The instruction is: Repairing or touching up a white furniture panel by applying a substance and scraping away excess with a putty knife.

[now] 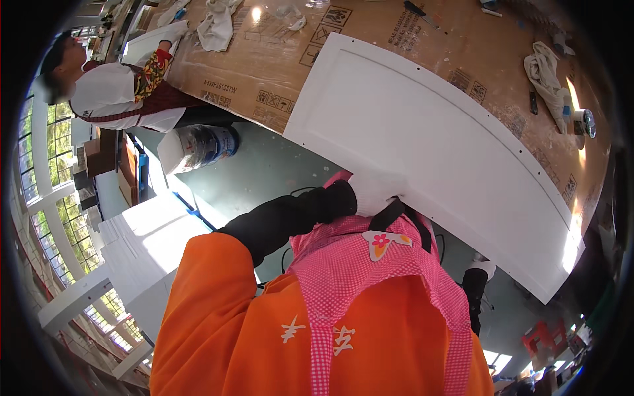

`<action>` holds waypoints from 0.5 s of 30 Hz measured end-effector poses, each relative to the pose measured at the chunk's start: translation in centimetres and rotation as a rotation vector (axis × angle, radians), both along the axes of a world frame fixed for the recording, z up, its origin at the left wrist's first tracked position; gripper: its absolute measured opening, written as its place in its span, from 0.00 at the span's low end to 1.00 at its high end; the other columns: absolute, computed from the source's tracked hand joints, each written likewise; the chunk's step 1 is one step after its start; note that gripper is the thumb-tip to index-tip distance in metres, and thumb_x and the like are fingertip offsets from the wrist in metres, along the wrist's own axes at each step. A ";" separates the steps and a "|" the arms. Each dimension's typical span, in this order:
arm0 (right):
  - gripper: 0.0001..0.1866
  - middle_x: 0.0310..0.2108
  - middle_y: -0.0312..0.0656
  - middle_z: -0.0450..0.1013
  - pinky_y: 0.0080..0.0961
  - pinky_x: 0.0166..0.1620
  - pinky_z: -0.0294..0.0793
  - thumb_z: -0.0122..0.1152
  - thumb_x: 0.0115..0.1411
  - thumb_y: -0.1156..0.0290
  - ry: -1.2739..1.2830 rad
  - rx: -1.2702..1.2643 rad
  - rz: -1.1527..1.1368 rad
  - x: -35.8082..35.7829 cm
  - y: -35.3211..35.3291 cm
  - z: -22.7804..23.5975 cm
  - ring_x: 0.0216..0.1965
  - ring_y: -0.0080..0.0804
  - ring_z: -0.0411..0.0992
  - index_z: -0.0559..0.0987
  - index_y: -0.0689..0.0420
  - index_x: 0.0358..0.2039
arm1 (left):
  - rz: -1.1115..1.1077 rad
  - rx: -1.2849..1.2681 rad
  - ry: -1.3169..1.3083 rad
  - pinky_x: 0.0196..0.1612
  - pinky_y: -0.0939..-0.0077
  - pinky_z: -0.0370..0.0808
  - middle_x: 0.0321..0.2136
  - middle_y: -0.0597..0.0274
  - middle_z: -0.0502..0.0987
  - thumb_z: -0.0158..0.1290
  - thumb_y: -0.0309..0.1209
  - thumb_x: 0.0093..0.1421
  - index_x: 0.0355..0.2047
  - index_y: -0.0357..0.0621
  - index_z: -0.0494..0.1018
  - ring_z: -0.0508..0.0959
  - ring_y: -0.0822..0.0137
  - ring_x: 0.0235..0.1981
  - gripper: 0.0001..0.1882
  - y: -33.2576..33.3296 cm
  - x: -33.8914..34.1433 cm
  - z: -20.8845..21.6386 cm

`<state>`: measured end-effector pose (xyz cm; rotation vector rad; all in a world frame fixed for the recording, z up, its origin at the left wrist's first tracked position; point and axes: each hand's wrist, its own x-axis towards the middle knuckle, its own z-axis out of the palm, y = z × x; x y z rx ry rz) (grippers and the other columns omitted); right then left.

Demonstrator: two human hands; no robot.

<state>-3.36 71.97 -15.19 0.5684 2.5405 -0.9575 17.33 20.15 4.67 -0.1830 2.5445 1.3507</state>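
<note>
A large white panel with one curved edge and small dark holes along its rim lies across the near side of the table, overhanging it toward me. My left hand, in a white knitted glove, is at my waist by the panel's near edge, next to a black strap on my pink checked apron. Its fingers blend into the white and cannot be made out. Low at my right side, below the panel edge, my right hand is gloved and looks closed; a small greyish thing shows at its top, too small to name.
Brown cardboard covers the table, with white cloths and a roll of tape on it. At the far left a person works at another white panel. A large clear plastic bottle and stacked white boards stand left.
</note>
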 end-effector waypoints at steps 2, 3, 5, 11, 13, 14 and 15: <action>0.13 0.43 0.41 0.79 0.28 0.38 0.80 0.55 0.69 0.70 -0.036 -0.392 -0.310 -0.4 -9.0 2.5 0.41 0.36 0.79 0.80 0.62 0.48 | 0.066 -0.111 -0.057 0.51 0.54 0.77 0.48 0.52 0.79 0.54 0.35 0.61 0.46 0.48 0.78 0.80 0.45 0.47 0.14 0.8 -0.3 1.0; 0.12 0.43 0.42 0.78 0.27 0.38 0.81 0.51 0.71 0.69 -0.019 -0.734 -0.723 -0.7 -9.4 3.2 0.40 0.36 0.78 0.78 0.61 0.48 | 0.030 -0.173 -0.065 0.50 0.53 0.77 0.46 0.53 0.80 0.54 0.37 0.60 0.44 0.47 0.78 0.81 0.45 0.45 0.14 1.4 -2.0 0.8; 0.15 0.44 0.41 0.82 0.27 0.42 0.80 0.61 0.63 0.78 0.006 -0.819 -0.808 -1.5 -3.1 1.0 0.43 0.33 0.81 0.80 0.64 0.50 | -0.008 -0.286 0.244 0.51 0.56 0.76 0.44 0.53 0.78 0.51 0.37 0.62 0.45 0.44 0.76 0.79 0.49 0.46 0.15 2.6 -7.1 -0.6; 0.20 0.47 0.44 0.78 0.23 0.27 0.64 0.38 0.76 0.59 -0.024 -0.539 -0.388 2.4 -5.7 6.5 0.40 0.36 0.79 0.75 0.57 0.54 | 0.090 -0.607 0.234 0.68 0.56 0.61 0.64 0.52 0.68 0.54 0.45 0.61 0.64 0.48 0.67 0.66 0.50 0.65 0.32 -0.9 -23.6 -1.5; 0.22 0.43 0.44 0.78 0.26 0.29 0.66 0.34 0.76 0.58 -0.156 -0.834 -0.842 2.2 -12.2 13.0 0.37 0.37 0.78 0.72 0.58 0.55 | 0.178 -0.692 -0.077 0.68 0.56 0.61 0.63 0.56 0.69 0.58 0.49 0.56 0.62 0.52 0.70 0.66 0.52 0.65 0.34 -3.2 -25.7 -2.4; 0.24 0.41 0.44 0.78 0.27 0.29 0.66 0.32 0.75 0.57 -0.145 -0.827 -0.917 2.4 -11.8 12.6 0.35 0.36 0.77 0.73 0.59 0.54 | 0.161 -0.657 -0.134 0.67 0.57 0.63 0.62 0.57 0.70 0.62 0.52 0.52 0.59 0.52 0.72 0.67 0.53 0.65 0.36 -3.2 -26.8 -0.5; 0.24 0.41 0.44 0.78 0.28 0.29 0.68 0.33 0.75 0.56 -0.125 -0.866 -0.909 2.8 -12.1 12.3 0.34 0.36 0.76 0.74 0.59 0.53 | 0.171 -0.626 -0.134 0.65 0.60 0.66 0.58 0.56 0.73 0.64 0.55 0.50 0.56 0.51 0.74 0.70 0.54 0.62 0.36 -3.8 -27.3 -0.4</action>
